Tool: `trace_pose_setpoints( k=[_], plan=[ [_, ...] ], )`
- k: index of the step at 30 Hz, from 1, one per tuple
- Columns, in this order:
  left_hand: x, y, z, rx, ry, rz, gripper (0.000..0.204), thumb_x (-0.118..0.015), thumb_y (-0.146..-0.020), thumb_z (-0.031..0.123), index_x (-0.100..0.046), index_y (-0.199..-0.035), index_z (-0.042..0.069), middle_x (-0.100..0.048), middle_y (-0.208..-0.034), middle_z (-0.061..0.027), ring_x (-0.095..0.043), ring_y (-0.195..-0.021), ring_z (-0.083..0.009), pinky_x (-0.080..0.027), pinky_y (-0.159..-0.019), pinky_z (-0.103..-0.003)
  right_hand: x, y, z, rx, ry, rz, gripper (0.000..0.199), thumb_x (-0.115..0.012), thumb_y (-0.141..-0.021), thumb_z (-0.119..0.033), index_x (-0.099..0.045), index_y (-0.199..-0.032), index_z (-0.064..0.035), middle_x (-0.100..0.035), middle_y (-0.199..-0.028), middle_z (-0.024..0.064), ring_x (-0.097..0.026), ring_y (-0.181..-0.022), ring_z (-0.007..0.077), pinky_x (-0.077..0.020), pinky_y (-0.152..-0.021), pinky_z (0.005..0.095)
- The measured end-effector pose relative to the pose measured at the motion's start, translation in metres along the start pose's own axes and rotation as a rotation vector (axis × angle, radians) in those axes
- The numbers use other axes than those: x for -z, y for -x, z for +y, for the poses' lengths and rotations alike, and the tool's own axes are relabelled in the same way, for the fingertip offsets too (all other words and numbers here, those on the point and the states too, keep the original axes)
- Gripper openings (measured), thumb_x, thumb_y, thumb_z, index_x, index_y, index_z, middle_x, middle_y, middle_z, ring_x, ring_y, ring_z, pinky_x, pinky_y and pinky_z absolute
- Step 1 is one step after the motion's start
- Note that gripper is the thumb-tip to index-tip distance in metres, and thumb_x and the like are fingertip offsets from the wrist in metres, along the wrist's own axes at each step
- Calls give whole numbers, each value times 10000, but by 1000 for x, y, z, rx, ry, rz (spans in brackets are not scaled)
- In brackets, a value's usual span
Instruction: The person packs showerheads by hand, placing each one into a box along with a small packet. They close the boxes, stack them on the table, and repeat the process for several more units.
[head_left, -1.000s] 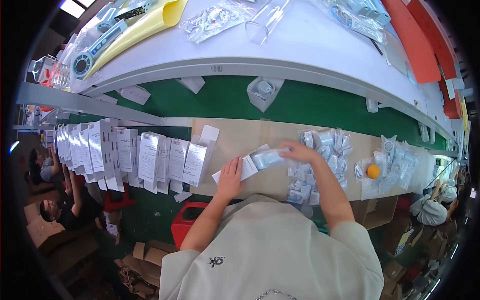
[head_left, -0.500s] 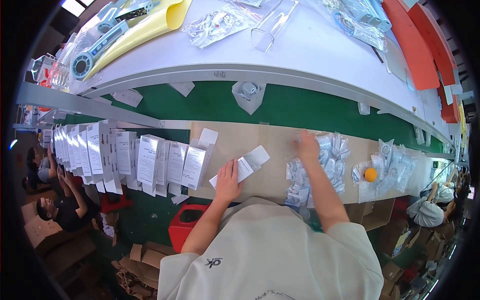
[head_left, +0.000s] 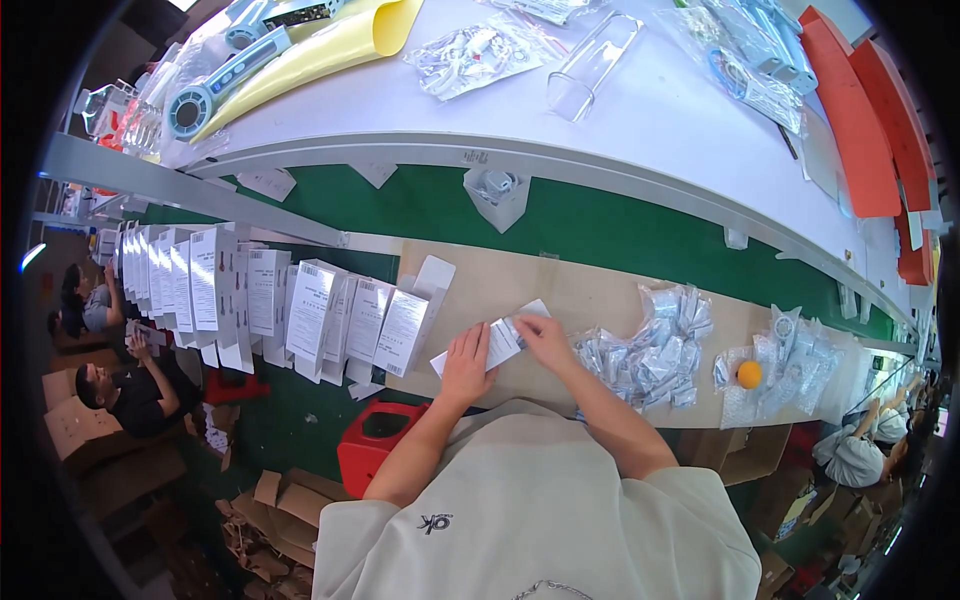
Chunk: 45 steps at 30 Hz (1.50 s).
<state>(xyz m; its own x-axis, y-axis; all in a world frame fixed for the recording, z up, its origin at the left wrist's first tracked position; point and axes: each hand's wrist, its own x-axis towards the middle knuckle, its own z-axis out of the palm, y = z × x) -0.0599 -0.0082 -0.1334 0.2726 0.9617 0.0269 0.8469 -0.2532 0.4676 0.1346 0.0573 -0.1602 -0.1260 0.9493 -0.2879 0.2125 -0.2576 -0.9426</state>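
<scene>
A small white carton (head_left: 505, 342) with printed text lies aslant on the brown work surface in front of me. My left hand (head_left: 467, 366) is wrapped over its lower left part, thumb on the near side, holding it down. At the carton's upper right end, by the flap, is my right hand (head_left: 544, 340), its fingers bent and pressed together. Whatever they pinch is hidden. Just right of that hand lies a heap of small clear plastic packets (head_left: 655, 350) with white and bluish contents.
A row of upright white cartons (head_left: 315, 315) stands at left. Farther right are bubble-wrapped items (head_left: 795, 365) and an orange ball (head_left: 749, 375). Beyond runs a raised white shelf (head_left: 370, 110) with a rolled yellow sheet (head_left: 330, 60). A red stool (head_left: 380, 440) stands below; co-workers sit at both sides.
My right hand has come left from the packet heap to the carton's flap end. My left hand stays on the carton. The whole view has shifted slightly.
</scene>
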Motion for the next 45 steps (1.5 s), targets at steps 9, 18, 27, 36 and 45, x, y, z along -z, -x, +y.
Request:
trace_pose_setpoints(
  k=[9, 18, 27, 36, 45],
  plan=[
    [18, -26, 3, 139, 134, 324, 839, -764, -775, 264, -372, -1441, -64, -420, -1448, -250, -412, -1304, -458, -320, -1109, -518, 55, -53, -89, 300, 529, -52, 217, -739, -803, -143, -712, -969, -7, -690, -827, 158, -657, -691, 278, -515, -643, 385],
    [48, -17, -63, 297, -336, 131, 793, -739, -789, 238, -388, -1419, -91, -359, -1507, -278, -287, -1414, -490, -241, -1160, -553, 138, -159, -98, 577, 1115, 326, 328, -593, -910, -204, -633, -1201, -58, -636, -1208, 179, -576, -1146, 353, -424, -1018, 456],
    [12, 2, -22, 136, -154, 42, 727, -763, -751, 182, -483, -1401, 14, -475, -1441, -194, -447, -1296, -449, -362, -1092, -534, 249, -163, 9, 152, 791, 382, 486, -527, -977, -335, -529, -1390, -77, -565, -1360, 184, -518, -1259, 337, -404, -1080, 445],
    [7, -18, 16, 105, -216, 0, 779, -805, -686, 231, -516, -1394, 86, -492, -1424, -120, -489, -1218, -357, -374, -1031, -528, 264, -82, 61, 118, 704, 304, 532, -575, -943, -371, -543, -1351, -31, -614, -1274, 210, -587, -1163, 378, -470, -998, 466],
    [-7, -16, 8, 141, -264, 8, 860, -822, -645, 261, -481, -1423, 131, -491, -1405, -68, -499, -1152, -310, -362, -971, -494, 76, 51, -12, 37, 1002, -330, 552, -753, -767, -312, -552, -1206, -45, -607, -1110, 189, -665, -899, 392, -541, -748, 516]
  ],
)
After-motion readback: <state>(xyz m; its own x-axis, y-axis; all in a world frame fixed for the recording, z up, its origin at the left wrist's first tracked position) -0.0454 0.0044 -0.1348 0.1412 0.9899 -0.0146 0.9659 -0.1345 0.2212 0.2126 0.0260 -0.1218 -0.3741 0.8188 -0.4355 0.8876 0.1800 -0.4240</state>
